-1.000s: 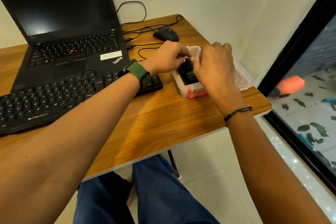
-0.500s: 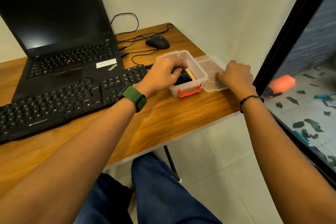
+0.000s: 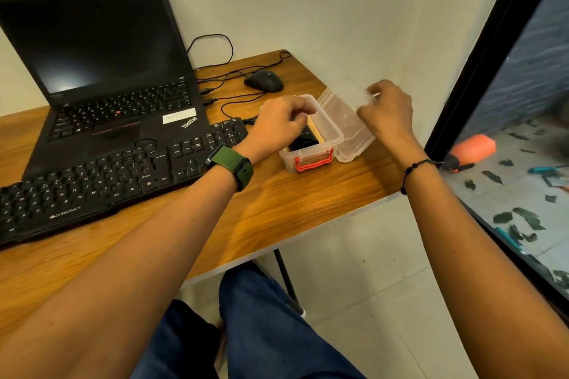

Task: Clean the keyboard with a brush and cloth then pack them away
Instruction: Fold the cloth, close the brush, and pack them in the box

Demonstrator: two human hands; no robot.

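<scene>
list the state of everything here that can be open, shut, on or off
laptop: lid open, screen dark
plastic box: open, dark items inside
lid: off the box, tilted, lifted by right hand
red latch: unclipped
left hand: fingers inside box

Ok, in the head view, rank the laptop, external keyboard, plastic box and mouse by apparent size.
1. laptop
2. external keyboard, nearer the camera, so its margin over the rest is inflated
3. plastic box, partly covered by the left hand
4. mouse, farthest away
</scene>
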